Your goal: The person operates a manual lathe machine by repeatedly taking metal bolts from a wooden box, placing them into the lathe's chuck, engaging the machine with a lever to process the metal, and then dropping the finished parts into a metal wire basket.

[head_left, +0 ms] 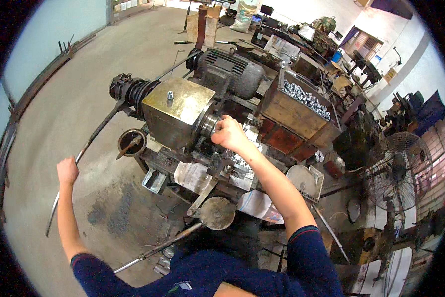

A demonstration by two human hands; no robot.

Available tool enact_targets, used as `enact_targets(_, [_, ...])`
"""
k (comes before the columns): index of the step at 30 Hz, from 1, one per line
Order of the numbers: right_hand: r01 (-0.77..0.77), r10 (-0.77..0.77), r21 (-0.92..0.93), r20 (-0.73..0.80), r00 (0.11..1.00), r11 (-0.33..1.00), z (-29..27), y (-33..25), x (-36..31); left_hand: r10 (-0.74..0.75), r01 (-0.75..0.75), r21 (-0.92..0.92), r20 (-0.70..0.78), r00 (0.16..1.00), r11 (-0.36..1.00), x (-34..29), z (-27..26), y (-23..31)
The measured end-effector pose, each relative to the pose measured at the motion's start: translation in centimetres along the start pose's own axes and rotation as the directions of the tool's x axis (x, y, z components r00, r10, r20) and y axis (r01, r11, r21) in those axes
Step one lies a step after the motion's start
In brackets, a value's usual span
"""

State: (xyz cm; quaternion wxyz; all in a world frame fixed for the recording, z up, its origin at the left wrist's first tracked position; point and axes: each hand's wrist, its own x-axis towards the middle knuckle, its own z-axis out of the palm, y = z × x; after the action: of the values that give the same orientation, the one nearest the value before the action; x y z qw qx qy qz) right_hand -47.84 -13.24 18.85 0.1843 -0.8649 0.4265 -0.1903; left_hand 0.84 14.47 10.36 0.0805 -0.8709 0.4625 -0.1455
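My left hand (68, 171) is closed round a long metal lever (98, 132) that runs up to the black pulley end (128, 91) of a lathe-like machine. At the machine's round metal chuck (209, 123), my right hand (228, 133) is closed, fingertips bent in against its face. Whatever those fingers hold is hidden behind them. One small shiny metal fitting (170, 95) stands upright on the brass-coloured top of the headstock (180, 101). Below my right hand lies the machine bed, strewn with metal chips (239, 161).
Right of the machine, a wooden box (296, 111) holds many shiny metal fittings. An electric motor (232, 72) sits behind the headstock. A handwheel (131, 142) sticks out at front left. A round plate on a bar (217, 214) is close to my body. A caged fan (398, 171) stands far right.
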Motion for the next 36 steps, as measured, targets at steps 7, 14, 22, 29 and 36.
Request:
enact_targets(7, [0.303,-0.285,0.03,-0.259,0.923,0.953,-5.1,0.9,-3.8,-0.114,0.071,-0.249,-0.163,0.98,0.966,1.2,0.9,1.5])
enact_targets(14, [0.027,0.002,0.07,-0.378,0.926,0.997,-10.3,10.0,-16.3,0.085,0.099,-0.814,0.18,0.98,0.573,-3.9,9.4,17.7])
enact_targets(22, [-0.677,0.683,0.149,-0.315,0.659,0.721,-13.1,19.3,-34.7,0.579,-0.559,-0.152,0.255,0.775,0.815,-0.8,10.0,25.2])
enact_targets(29, [-0.894,0.922,-0.448,-0.335,0.194,0.026,-12.8,29.3,-53.3,0.375,-0.235,-0.509,0.19,0.907,0.828,-3.2,8.7,24.7])
enact_targets(36, [-0.95,0.87,-0.29,-0.433,0.235,0.113,-6.8,21.3,-54.3,0.311,0.233,-0.706,0.55,0.775,0.669,-8.5,16.8,14.0])
